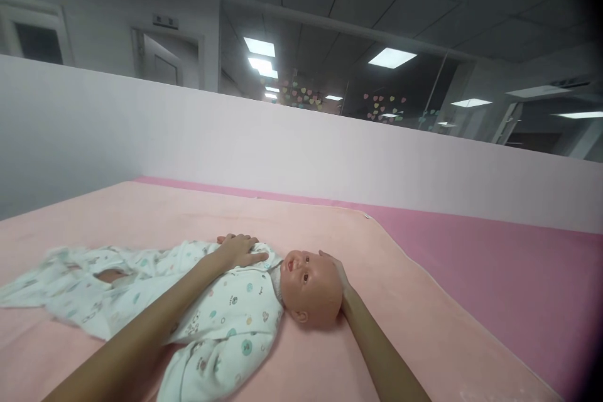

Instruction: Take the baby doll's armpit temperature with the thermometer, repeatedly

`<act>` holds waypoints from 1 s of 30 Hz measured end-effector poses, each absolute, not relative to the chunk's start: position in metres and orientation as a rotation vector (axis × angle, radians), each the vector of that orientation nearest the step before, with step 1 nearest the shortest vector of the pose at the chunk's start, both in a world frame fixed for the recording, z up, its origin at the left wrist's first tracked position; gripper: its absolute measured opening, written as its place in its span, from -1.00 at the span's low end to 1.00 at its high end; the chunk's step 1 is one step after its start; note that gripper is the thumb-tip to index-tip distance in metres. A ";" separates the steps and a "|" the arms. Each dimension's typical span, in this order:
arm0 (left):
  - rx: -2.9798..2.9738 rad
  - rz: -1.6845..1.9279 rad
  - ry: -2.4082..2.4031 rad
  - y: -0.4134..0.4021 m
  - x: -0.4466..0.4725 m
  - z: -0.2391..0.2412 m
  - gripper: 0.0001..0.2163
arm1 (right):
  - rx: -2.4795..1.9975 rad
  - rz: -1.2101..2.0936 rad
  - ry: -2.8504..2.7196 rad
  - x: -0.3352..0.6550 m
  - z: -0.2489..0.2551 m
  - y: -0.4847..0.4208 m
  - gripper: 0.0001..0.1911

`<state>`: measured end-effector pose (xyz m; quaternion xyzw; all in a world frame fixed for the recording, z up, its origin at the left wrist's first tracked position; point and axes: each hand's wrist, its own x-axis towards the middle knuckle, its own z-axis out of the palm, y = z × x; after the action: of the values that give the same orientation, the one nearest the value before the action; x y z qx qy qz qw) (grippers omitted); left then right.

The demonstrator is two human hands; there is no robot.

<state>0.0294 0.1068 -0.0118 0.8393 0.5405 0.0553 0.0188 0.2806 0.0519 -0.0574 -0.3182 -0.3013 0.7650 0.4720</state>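
Observation:
A baby doll lies on its back on a pale pink blanket, head to the right. It wears a white printed romper. My left hand rests on the doll's far shoulder and collar, fingers curled over the cloth. My right hand is tucked behind the doll's head, mostly hidden; only a few fingers show above the scalp.
The blanket covers a darker pink mat that runs to the right. A white partition wall stands right behind the bed. Beyond it are a doorway and glass panels with heart stickers under ceiling lights.

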 end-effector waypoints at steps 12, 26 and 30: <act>2.630 0.164 1.678 0.108 0.028 -0.015 -0.38 | -0.828 1.984 -0.842 0.290 -0.055 0.055 -0.46; 2.647 0.149 1.686 0.105 0.029 -0.013 -0.40 | -0.671 1.929 -0.754 0.287 -0.059 0.051 -0.51; 2.649 0.157 1.687 0.109 0.028 -0.016 -0.38 | -0.771 2.064 -0.829 0.291 -0.063 0.058 -0.43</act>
<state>0.0283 0.1088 -0.0160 0.8425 0.5364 0.0498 -0.0014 0.2906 0.0576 -0.0627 -0.3024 -0.3251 0.8097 0.3836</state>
